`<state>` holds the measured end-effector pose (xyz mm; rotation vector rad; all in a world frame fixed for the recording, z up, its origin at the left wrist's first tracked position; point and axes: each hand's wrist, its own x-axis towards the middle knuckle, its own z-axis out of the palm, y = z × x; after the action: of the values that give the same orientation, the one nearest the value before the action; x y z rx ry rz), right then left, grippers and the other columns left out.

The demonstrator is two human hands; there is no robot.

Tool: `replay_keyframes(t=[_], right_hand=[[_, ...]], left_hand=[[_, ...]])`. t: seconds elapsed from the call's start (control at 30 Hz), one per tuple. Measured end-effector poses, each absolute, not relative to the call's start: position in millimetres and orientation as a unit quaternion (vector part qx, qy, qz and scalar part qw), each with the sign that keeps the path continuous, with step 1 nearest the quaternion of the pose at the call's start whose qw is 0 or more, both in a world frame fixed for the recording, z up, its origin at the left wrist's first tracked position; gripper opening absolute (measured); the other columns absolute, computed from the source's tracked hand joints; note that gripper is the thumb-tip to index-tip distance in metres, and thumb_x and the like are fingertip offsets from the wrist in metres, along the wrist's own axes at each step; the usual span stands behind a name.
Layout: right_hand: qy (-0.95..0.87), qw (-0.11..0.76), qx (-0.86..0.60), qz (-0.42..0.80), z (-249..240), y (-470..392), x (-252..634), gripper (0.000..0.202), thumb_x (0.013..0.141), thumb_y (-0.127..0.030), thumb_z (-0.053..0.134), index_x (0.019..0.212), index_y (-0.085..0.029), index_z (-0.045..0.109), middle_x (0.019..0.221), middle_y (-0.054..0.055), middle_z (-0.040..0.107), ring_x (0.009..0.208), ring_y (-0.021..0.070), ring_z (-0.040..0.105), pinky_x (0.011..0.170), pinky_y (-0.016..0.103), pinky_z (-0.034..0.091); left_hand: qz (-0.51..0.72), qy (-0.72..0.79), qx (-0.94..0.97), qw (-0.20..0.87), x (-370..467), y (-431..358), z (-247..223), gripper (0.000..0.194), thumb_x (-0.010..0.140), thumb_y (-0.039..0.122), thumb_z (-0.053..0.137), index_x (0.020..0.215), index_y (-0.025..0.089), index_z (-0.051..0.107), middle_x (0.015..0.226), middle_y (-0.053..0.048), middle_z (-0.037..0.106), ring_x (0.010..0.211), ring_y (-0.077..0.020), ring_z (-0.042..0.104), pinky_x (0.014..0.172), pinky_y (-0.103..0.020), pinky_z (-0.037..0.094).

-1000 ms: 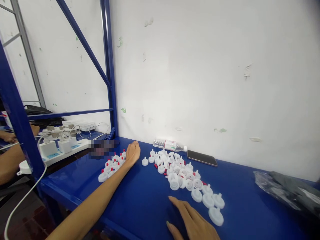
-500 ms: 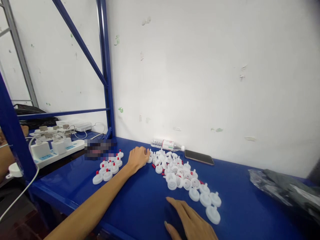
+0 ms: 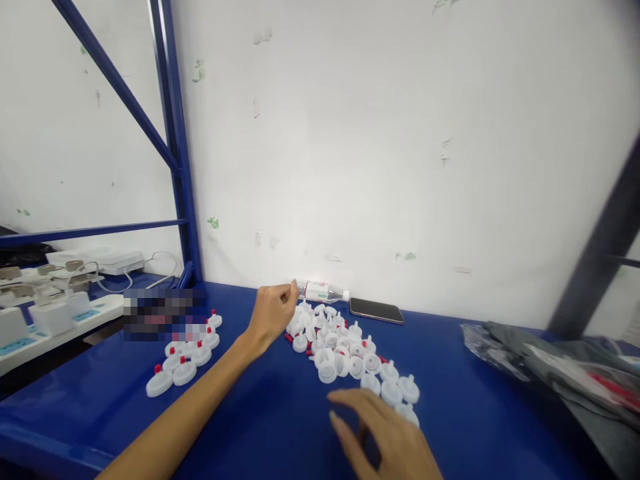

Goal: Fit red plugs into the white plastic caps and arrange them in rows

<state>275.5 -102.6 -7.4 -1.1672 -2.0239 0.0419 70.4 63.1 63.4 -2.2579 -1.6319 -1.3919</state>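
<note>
Currently | white caps (image 3: 327,371): just beyond right fingers (image 3: 353,399) | beside left fingers (image 3: 289,295)

Left bare hand (image 3: 274,310): no longer beside the round white plastic caps with red tips (image 3: 185,371); now stands at the far left end of the heap of spouted white plastic caps (image 3: 327,368), hiding the left end of the clear, labelled plastic bottle (image 3: 320,292). Right bare hand (image 3: 387,433): now overlaps the heap's nearest cap in view. Dark slanting post (image 3: 595,247): newly in frame, right. Co-worker's arm: gone from frame, left.
</note>
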Motion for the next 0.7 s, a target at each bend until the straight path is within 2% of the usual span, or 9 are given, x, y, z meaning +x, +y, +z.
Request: replay_keyframes(t=[0.07, 0.13, 0.2, 0.27, 0.4, 0.53, 0.7], right_hand=[[-0.765, 0.412, -0.495, -0.012, 22, -95, 286, 0.027, 0.101, -0.039, 0.05, 0.123, -0.03, 0.062, 0.104, 0.003, 0.076, 0.062, 0.0156, 0.07, 0.063, 0.027, 0.058], [-0.743, 0.401, -0.535, -0.022, 54, -81, 296, 0.043, 0.1, -0.045, 0.052, 0.139, -0.029, 0.051, 0.118, 0.007, 0.072, 0.077, 0.02, 0.073, 0.068, 0.032, 0.058], [-0.742, 0.393, -0.544, -0.011, 80, -63, 302, 0.059, 0.097, -0.049, 0.055, 0.149, -0.026, 0.04, 0.126, 0.01, 0.069, 0.09, 0.0236, 0.073, 0.076, 0.036, 0.058], [-0.75, 0.396, -0.529, 0.038, 97, -43, 304, 0.053, 0.097, -0.047, 0.055, 0.145, -0.025, 0.046, 0.124, 0.009, 0.071, 0.089, 0.0224, 0.074, 0.077, 0.035, 0.057], [-0.747, 0.405, -0.516, 0.111, 101, -21, 300, 0.034, 0.096, -0.04, 0.057, 0.125, -0.023, 0.064, 0.092, 0.003, 0.078, 0.076, 0.0198, 0.074, 0.069, 0.03, 0.053], [-0.743, 0.4, -0.526, 0.106, 91, -27, 298, 0.033, 0.093, -0.04, 0.061, 0.122, -0.025, 0.066, 0.093, 0.001, 0.077, 0.073, 0.0188, 0.072, 0.067, 0.03, 0.051], [-0.743, 0.383, -0.549, 0.01, 79, -33, 308, 0.034, 0.093, -0.042, 0.062, 0.125, -0.029, 0.064, 0.093, 0.0, 0.075, 0.074, 0.0195, 0.07, 0.069, 0.033, 0.051]], left_hand=[[-0.472, -0.473, -0.744, -0.006, 96, 60, 84, 0.042, 0.099, 0.044, 0.055, 0.07, 0.015, 0.061, 0.06, 0.006, 0.054, 0.055, -0.0115, 0.057, 0.059, -0.026, 0.049], [-0.489, -0.42, -0.764, -0.032, 123, 58, 107, 0.051, 0.102, 0.043, 0.047, 0.059, 0.017, 0.055, 0.051, 0.007, 0.045, 0.049, -0.0098, 0.048, 0.055, -0.024, 0.042], [-0.496, -0.375, -0.781, -0.061, 148, 57, 126, 0.058, 0.103, 0.045, 0.038, 0.055, 0.018, 0.056, 0.047, 0.006, 0.042, 0.047, -0.0091, 0.044, 0.053, -0.023, 0.037], [-0.498, -0.349, -0.789, -0.085, 165, 55, 136, 0.053, 0.102, 0.044, 0.037, 0.064, 0.018, 0.063, 0.047, 0.007, 0.044, 0.046, -0.0095, 0.043, 0.051, -0.023, 0.034], [-0.482, -0.354, -0.795, -0.104, 169, 55, 127, 0.047, 0.102, 0.041, 0.034, 0.077, 0.018, 0.066, 0.05, 0.005, 0.051, 0.047, -0.0113, 0.047, 0.051, -0.023, 0.034], [-0.425, -0.385, -0.814, -0.086, 142, 54, 107, 0.047, 0.104, 0.04, 0.028, 0.089, 0.019, 0.067, 0.06, 0.001, 0.063, 0.055, -0.0156, 0.056, 0.057, -0.026, 0.036], [-0.294, -0.417, -0.858, -0.055, 89, 46, 98, 0.036, 0.093, 0.034, 0.049, 0.063, 0.02, 0.063, 0.063, -0.004, 0.066, 0.059, -0.0185, 0.057, 0.06, -0.03, 0.032]])
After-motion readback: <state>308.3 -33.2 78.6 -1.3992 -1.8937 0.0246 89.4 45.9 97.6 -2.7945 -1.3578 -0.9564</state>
